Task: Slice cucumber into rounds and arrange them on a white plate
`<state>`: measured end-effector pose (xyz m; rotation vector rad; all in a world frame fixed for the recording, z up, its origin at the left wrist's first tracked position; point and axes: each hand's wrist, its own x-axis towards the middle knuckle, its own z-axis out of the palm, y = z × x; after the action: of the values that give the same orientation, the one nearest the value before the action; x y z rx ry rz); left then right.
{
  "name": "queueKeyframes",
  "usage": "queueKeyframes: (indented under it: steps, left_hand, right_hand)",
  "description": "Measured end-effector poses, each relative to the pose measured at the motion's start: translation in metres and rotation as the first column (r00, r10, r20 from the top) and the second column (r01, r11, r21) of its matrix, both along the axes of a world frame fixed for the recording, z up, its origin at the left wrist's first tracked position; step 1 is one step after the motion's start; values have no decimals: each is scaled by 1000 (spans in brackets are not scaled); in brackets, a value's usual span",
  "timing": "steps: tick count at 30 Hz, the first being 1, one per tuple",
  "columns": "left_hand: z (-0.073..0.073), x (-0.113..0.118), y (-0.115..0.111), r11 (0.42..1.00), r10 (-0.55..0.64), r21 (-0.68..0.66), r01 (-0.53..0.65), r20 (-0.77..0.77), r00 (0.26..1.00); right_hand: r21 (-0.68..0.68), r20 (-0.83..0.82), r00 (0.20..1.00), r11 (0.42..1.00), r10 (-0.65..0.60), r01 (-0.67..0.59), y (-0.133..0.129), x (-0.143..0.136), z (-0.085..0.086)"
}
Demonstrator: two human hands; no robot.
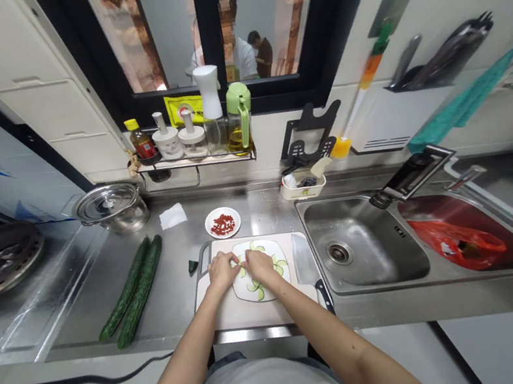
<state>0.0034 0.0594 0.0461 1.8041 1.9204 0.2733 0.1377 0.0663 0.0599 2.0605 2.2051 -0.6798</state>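
A white squarish plate (pixel 240 292) lies on the cutting board (pixel 230 322), with several pale green cucumber slices (pixel 257 294) arranged on it. Over the plate's left half, my left hand (pixel 223 269) is closed, its thumb and fingers pinching what looks like a cucumber slice. My right hand (pixel 258 264) is beside it above the plate's middle, fingers curled down and almost meeting the left fingertips. Whatever the right fingers grip is hidden. At the board's right side lies a cleaver (pixel 304 260) with a black handle.
Two whole cucumbers (pixel 140 292) lie to the left, near a lidded steel pot (pixel 113 207). Behind the board are a small dish of red pieces (pixel 208 218) and a white tissue (pixel 172 216). The double sink (pixel 368 238) is at right, a red bag (pixel 459 245) in its far basin.
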Motion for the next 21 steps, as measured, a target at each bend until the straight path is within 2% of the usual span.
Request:
queueKeyframes:
  steps: [8, 12, 14, 17, 19, 21]
  left_hand:
    - [-3, -7, -2, 997, 35, 57, -43, 138, 990]
    - [-1, -10, -9, 989, 68, 124, -84, 132, 989]
    - [2, -9, -15, 978, 33, 204, -52, 95, 995]
    - [6, -6, -26, 947, -95, 310, 86, 13, 995]
    - [6, -5, -31, 931, -156, 330, 156, -27, 987]
    - [5, -7, -34, 928, -150, 339, 152, -32, 988]
  right_hand:
    - [58, -49, 998, 998, -36, 39, -10, 12, 1]
    - [94, -66, 997, 995, -35, 41, -17, 16, 0]
    - [115, -76, 997, 993, -16, 25, -21, 16, 3]
    - [133, -103, 994, 991, 26, -12, -25, 14, 10]
    - [123, -121, 992, 992, 34, -19, -26, 12, 15]
    - [117, -137, 990, 993, 21, -5, -27, 12, 19]
